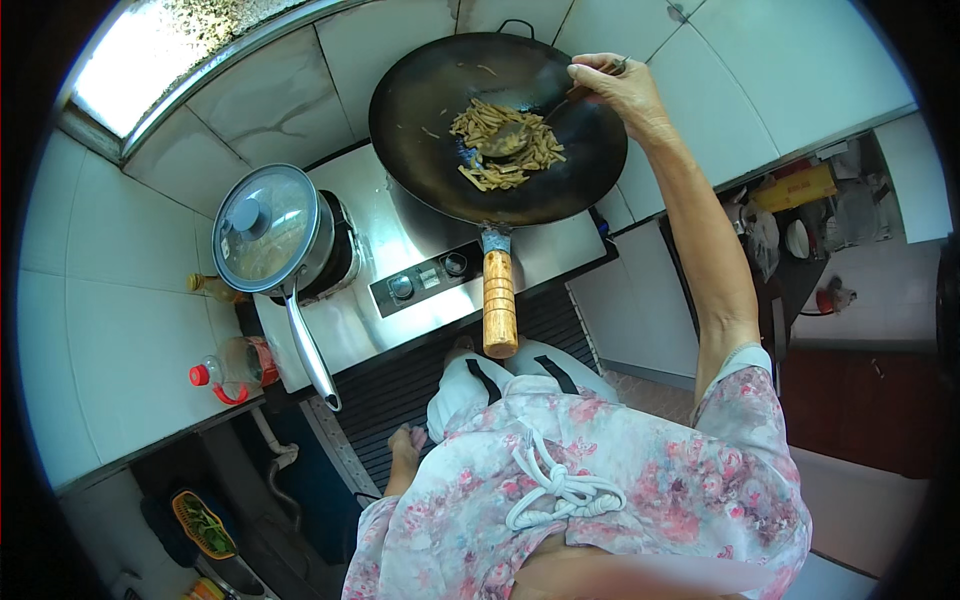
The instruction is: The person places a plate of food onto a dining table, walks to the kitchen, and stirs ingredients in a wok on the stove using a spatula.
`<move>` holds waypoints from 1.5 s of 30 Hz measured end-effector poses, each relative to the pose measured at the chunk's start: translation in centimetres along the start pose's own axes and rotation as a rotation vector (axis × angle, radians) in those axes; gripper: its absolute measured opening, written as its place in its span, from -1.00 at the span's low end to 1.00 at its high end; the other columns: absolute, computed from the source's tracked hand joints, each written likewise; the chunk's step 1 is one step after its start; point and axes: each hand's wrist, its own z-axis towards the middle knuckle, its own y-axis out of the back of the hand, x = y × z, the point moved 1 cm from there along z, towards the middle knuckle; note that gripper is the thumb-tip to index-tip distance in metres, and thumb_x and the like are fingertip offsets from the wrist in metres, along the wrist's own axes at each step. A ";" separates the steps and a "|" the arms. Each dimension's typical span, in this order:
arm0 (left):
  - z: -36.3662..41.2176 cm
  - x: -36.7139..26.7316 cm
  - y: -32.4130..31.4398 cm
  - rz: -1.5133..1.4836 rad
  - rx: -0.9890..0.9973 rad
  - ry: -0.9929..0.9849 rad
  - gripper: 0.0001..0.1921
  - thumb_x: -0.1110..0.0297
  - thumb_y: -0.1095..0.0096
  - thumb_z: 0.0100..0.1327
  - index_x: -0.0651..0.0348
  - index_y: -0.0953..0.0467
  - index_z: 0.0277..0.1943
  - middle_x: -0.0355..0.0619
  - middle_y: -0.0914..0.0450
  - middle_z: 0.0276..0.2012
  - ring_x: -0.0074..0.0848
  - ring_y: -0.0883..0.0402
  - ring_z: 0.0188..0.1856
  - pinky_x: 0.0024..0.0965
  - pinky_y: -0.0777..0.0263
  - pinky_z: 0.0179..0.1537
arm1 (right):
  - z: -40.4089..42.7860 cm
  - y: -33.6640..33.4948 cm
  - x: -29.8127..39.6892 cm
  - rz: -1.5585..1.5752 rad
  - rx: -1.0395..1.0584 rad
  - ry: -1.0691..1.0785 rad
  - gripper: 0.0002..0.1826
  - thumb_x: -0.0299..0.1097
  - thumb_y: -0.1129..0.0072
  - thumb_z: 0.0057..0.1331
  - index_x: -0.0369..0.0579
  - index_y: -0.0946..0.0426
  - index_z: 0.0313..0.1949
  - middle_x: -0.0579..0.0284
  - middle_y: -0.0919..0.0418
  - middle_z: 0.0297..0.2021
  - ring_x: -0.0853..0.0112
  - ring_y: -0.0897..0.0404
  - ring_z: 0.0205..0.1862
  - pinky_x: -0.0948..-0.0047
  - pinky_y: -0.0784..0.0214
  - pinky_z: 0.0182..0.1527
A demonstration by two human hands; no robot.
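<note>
My right hand (621,88) grips the wooden handle of a metal cooking ladle or spatula (504,141). Its head rests among cut strips of food (486,116) in the bottom of a dark wok (420,169). The wok sits on a steel gas stove (360,330), its ringed wooden handle (499,307) pointing toward me. Low at my side hangs my left hand (407,441), close to my trouser leg and away from the wok. Its fingers are too small and partly turned to read clearly.
A lidded saucepan (274,232) stands on the left burner, its metal handle (309,345) jutting past the stove's front edge. Left of it are a red-capped plastic bottle (236,367) and a smaller bottle (217,286). An orange basket (202,523) holds green vegetables at lower left. Tiled walls close in behind.
</note>
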 end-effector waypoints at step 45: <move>9.5 2.4 7.0 -0.130 0.055 0.000 -0.76 0.35 -0.12 0.37 0.36 -0.48 -0.05 0.06 -0.61 -0.21 -0.22 -0.71 -0.24 -0.14 -0.70 -0.28 | -6.0 -1.9 5.2 -0.267 0.389 0.108 -0.81 -0.32 -0.29 0.28 -0.11 -0.67 -0.16 0.33 -0.65 -0.31 0.59 -0.56 -0.25 0.56 -0.43 -0.17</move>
